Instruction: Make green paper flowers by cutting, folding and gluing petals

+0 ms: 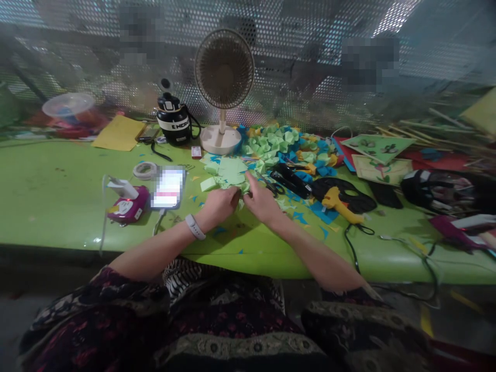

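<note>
My left hand [221, 207], a pale watch band on its wrist, is closed with thumb and fingers pinched at a small piece of light green paper [243, 190]. From the other side my right hand [262, 202] pinches the same piece, its index finger reaching forward. The fingers hide most of that piece. Just beyond them lie light green paper sheets [231, 169], with a folded green strip [208, 184] to the left. Scissors [276, 187] and a black stapler [290, 181] rest right of my right hand. Blue, yellow and green scraps are scattered around.
Behind stand a fan [223, 72], a black jug [174, 123] and a heap of folded paper pieces [275, 144]. Left are a lit phone [168, 187], tape roll [144, 170] and purple power adapter [130, 205]. A yellow glue gun [343, 206] with its cord lies right.
</note>
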Motion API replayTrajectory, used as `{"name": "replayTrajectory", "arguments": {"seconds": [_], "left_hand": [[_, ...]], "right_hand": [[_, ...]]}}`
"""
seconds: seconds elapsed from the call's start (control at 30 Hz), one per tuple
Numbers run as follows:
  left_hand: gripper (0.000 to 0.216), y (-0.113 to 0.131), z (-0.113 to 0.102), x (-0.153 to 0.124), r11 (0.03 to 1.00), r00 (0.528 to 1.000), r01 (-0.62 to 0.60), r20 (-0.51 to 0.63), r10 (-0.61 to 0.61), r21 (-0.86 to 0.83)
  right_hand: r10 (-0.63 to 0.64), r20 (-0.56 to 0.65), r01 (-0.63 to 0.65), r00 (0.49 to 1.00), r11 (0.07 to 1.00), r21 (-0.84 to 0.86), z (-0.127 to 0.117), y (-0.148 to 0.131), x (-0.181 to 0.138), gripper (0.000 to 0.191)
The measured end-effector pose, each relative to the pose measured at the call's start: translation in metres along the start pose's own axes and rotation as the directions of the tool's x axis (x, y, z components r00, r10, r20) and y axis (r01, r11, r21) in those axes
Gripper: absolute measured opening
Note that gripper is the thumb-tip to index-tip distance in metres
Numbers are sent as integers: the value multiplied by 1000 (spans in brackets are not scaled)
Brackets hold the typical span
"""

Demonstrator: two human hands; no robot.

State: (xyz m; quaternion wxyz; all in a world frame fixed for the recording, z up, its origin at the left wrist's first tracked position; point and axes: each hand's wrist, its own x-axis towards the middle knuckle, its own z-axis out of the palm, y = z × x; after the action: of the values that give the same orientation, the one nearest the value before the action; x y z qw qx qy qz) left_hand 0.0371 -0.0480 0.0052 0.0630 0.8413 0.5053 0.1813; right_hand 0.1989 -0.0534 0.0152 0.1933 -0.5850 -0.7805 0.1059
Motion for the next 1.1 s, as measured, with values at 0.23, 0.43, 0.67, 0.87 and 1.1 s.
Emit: {"name": "replayTrajectory", "arguments": {"seconds": [0.23, 0.43, 0.67, 0.87, 1.1], "left_hand": [[26, -2, 1, 0, 1000, 1000, -5, -5, 5, -25], [24, 7, -4, -5, 1000, 999, -15, 37, 14, 18], [25, 18, -9, -10, 991, 986, -43, 168, 20, 130], [28, 21, -9, -12, 982, 974, -86, 222, 47, 170], [27, 22, -10, -10, 973, 952, -141, 296, 83, 182]], "right_hand": [[-2, -20, 3, 1000, 998, 68, -3, -4, -5, 66], [-16, -37, 17, 999, 1000, 24, -1, -5, -5, 68], [20, 45, -19, 999, 1000, -25, -5, -13, -8, 73], [-47, 112, 50, 993, 998, -25, -6, -12, -11, 78], [-225, 168, 236, 960, 970, -49, -5, -11, -15, 90]]}}
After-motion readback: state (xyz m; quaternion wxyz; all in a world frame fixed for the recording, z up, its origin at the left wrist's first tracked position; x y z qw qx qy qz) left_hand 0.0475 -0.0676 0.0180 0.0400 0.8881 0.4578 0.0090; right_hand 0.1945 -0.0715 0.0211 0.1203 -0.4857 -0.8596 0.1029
